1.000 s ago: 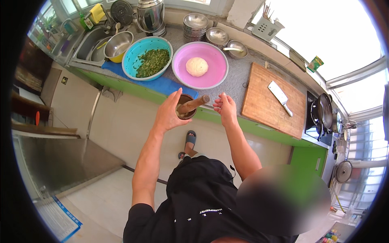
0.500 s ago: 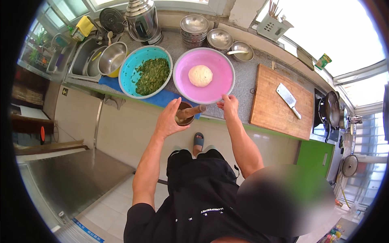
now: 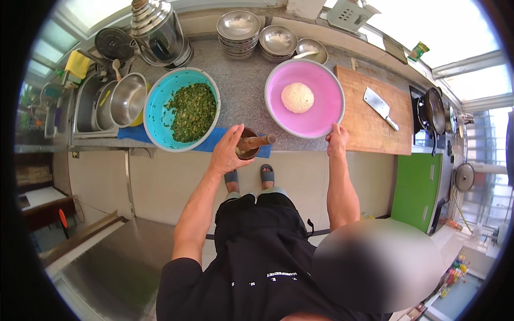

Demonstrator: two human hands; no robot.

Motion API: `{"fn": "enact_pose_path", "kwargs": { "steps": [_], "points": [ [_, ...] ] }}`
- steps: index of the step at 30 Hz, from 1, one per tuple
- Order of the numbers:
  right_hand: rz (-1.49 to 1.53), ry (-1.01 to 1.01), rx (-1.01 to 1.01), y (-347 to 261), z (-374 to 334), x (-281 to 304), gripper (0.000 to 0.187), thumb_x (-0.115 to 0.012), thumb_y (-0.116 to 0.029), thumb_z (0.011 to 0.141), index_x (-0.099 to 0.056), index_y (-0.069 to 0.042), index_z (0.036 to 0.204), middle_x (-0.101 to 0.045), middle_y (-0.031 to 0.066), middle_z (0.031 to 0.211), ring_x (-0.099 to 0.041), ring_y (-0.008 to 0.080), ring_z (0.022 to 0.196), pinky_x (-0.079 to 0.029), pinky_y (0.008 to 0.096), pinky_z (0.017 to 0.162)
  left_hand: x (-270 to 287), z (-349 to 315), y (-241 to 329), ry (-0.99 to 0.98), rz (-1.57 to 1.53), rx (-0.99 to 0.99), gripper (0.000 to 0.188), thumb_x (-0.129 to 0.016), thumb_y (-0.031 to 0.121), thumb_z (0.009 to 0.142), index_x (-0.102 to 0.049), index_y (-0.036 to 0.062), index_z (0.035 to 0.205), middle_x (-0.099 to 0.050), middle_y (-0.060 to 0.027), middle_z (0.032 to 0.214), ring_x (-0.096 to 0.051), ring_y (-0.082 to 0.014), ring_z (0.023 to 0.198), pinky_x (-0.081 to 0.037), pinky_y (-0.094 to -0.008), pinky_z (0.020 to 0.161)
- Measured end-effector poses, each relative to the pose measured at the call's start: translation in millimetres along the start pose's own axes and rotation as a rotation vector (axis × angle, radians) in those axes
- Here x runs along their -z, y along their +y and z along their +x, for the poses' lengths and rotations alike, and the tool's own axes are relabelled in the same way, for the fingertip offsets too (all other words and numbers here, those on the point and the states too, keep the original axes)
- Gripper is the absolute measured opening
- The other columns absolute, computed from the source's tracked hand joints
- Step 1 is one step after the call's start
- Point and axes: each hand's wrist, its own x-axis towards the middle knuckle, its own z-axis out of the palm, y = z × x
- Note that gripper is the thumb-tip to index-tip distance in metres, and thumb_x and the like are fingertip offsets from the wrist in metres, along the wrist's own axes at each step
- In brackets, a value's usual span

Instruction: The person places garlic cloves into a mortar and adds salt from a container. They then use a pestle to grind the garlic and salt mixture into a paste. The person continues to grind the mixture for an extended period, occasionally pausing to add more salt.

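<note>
A brown mortar with a wooden pestle standing tilted in it is held by my left hand, at the counter's front edge. My right hand is closed on the near right rim of a pink basin. Inside that basin lies a round lump of pale dough. The basin's right side overlaps the edge of a wooden cutting board. To the left, a turquoise basin holds a chopped green filling.
A cleaver rests on the cutting board. Stacked metal bowls stand behind, beside a steel machine. The sink with a metal pot is at the left, a wok on the stove at the right. A blue cloth lies under the turquoise basin.
My right hand has gripped the pink basin and slid it to the right, toward the cutting board. A wider gap now separates the two basins. The mortar stays in my left hand.
</note>
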Motion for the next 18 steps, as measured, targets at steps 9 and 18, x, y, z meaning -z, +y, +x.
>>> {"fn": "enact_pose_path", "kwargs": {
  "steps": [9, 18],
  "points": [
    [0.069, 0.391, 0.006, 4, -57, -9, 0.029, -0.066, -0.032, 0.111, -0.064, -0.006, 0.098, -0.065, 0.0032, 0.081, -0.062, 0.0147, 0.060, -0.048, 0.0280, 0.056, 23, 11, -28, -0.079, -0.022, -0.090, 0.129, -0.104, 0.031, 0.061, -0.035, 0.0117, 0.168, -0.050, -0.0195, 0.160, -0.056, -0.0398, 0.142, -0.051, -0.0461, 0.116],
    [-1.067, -0.244, 0.205, 44, -149, -143, 0.037, -0.078, -0.032, 0.097, -0.070, 0.001, 0.110, -0.077, 0.0256, 0.094, -0.076, 0.0477, 0.092, -0.060, 0.0561, 0.079, 22, 17, -39, -0.086, -0.053, -0.127, 0.130, -0.104, 0.031, 0.062, -0.033, 0.0138, 0.169, -0.050, -0.0161, 0.159, -0.057, -0.0390, 0.140, -0.052, -0.0457, 0.115]
  ]
}}
